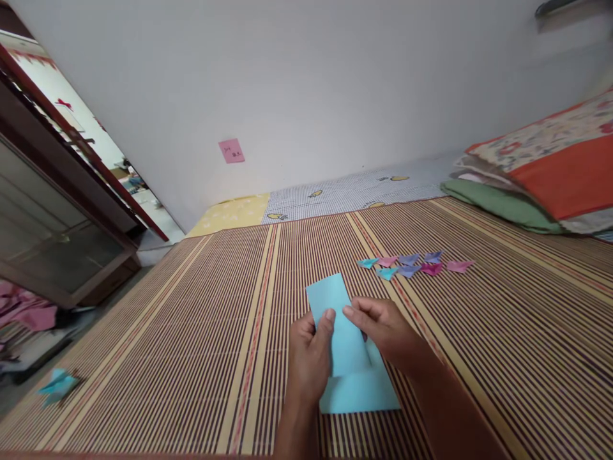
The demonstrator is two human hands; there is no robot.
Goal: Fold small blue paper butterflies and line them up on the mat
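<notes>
A light blue sheet of paper (345, 345) lies on the striped bamboo mat (191, 332), folded partly over itself with a lower flap showing near me. My left hand (309, 358) grips its left edge, thumb pressed on top. My right hand (383, 329) pinches the paper's right side with curled fingers. Beyond the hands lies a small cluster of folded paper pieces (414, 265) in blue, pink and purple.
Stacked pillows and bedding (541, 172) sit at the right. A white wall with a pink sticky note (232, 151) rises behind. A wooden glass-front cabinet (57, 217) stands left. More blue folded paper (57, 384) lies on the floor at lower left.
</notes>
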